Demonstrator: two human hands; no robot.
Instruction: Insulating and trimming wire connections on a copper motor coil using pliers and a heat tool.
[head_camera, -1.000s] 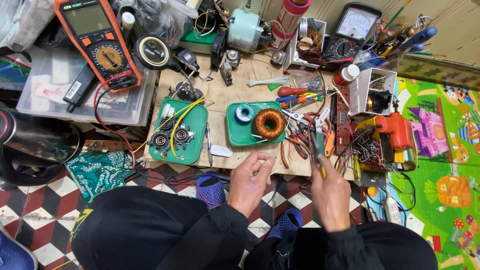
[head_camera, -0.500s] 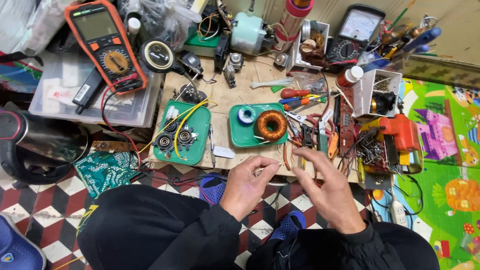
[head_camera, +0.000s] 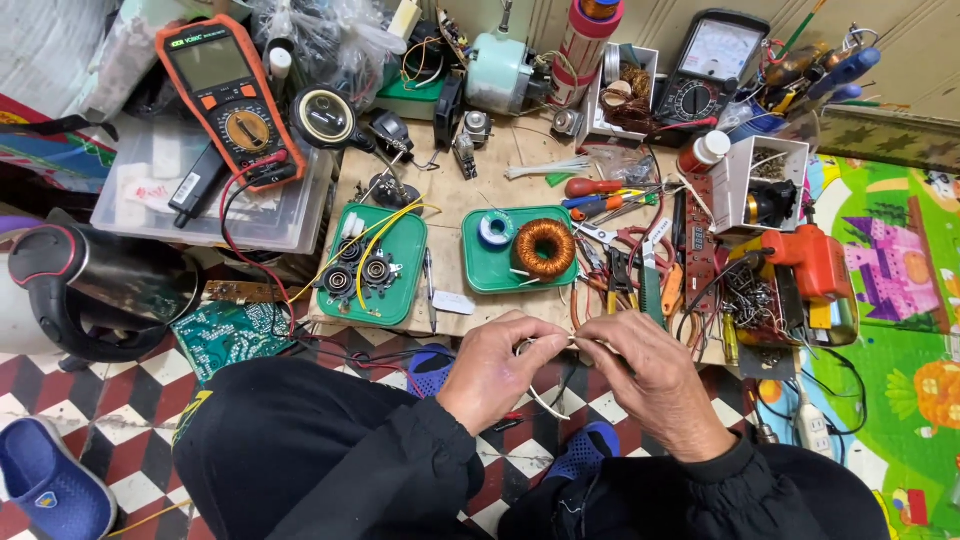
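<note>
Pinching a thin white wire (head_camera: 548, 345) between both hands, left hand (head_camera: 497, 370) and right hand (head_camera: 648, 378) clenched on it just below the copper toroid coil (head_camera: 544, 247). Looks like twisting, hard to tell; I'd keep tension even.

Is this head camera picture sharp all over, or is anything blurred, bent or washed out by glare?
In the head view, the copper wire coil on its green plastic tray is sharp; the left hand and right hand, pinching a thin pale wire, show slight softness; glare streaks the shiny black kettle; the wide lens bends the edges.
</note>
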